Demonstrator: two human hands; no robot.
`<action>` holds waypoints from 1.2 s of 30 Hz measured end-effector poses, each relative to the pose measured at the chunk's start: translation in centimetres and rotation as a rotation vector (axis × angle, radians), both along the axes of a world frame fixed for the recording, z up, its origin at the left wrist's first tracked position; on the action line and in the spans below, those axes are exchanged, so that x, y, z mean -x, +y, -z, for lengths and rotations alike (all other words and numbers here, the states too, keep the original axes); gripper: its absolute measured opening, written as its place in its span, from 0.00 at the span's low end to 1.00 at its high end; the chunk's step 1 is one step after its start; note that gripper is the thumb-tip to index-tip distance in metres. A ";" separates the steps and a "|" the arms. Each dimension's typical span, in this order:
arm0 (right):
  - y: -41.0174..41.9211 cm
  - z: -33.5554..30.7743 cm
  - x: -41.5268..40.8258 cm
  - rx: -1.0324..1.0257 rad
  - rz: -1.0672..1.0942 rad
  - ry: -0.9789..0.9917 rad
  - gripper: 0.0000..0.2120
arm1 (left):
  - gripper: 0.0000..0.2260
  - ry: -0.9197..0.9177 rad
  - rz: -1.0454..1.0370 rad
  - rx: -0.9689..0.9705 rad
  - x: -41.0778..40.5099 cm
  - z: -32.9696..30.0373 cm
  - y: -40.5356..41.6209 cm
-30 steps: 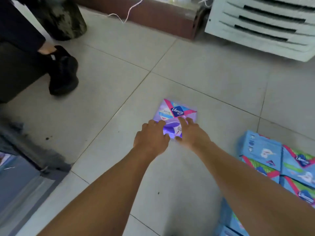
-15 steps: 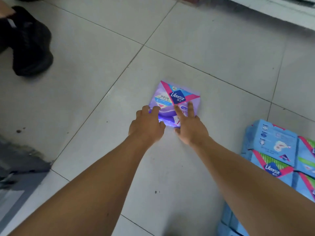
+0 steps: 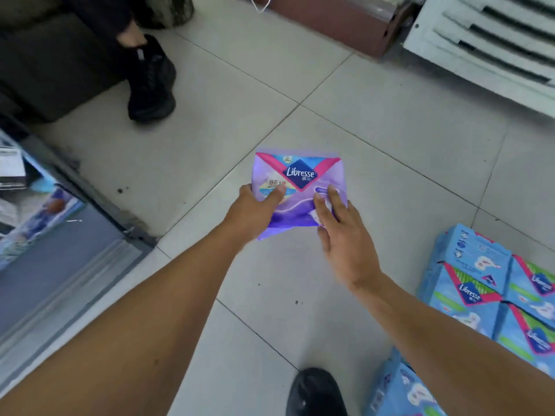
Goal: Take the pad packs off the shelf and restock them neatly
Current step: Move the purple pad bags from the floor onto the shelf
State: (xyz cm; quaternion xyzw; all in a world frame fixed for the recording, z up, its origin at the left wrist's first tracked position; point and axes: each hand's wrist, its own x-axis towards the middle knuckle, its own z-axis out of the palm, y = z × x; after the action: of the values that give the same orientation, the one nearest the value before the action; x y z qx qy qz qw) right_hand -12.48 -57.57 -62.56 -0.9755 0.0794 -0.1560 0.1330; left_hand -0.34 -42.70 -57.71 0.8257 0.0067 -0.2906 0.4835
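The left hand [image 3: 255, 210] grips the purple pad pack [image 3: 298, 187] above the floor [image 3: 375, 163] while the right hand [image 3: 339, 226] rests flat-fingered on it; next, probably carry it to the shelf [image 3: 60, 253].

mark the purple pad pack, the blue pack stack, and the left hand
purple pad pack [image 3: 300, 175], head view, on the Libresse logo.
blue pack stack [image 3: 480, 283], head view, front face of an upper pack.
left hand [image 3: 255, 210], head view, back of the hand.

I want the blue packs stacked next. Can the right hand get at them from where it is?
Probably yes: the right hand lies open on the purple pack, and only bare floor separates it from the blue packs.
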 end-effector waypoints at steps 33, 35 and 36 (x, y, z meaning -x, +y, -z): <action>50.8 -46.1 1.4 -0.824 -0.643 -0.056 0.19 | 0.25 -0.880 -0.856 0.022 20.5 -41.4 53.9; 52.9 -46.4 0.3 -0.827 -0.672 -0.048 0.19 | 0.31 -0.919 -0.903 -0.020 19.8 -41.8 55.7; 53.9 -46.7 -0.2 -0.819 -0.674 -0.053 0.19 | 0.34 -0.956 -0.907 -0.061 19.4 -41.9 56.5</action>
State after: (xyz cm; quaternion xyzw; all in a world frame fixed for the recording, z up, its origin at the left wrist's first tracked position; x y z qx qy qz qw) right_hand -12.28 -3.63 -15.89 -0.8109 -0.1874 -0.0855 0.5478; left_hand -19.75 13.75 -15.77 0.7924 0.1468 0.3409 0.4840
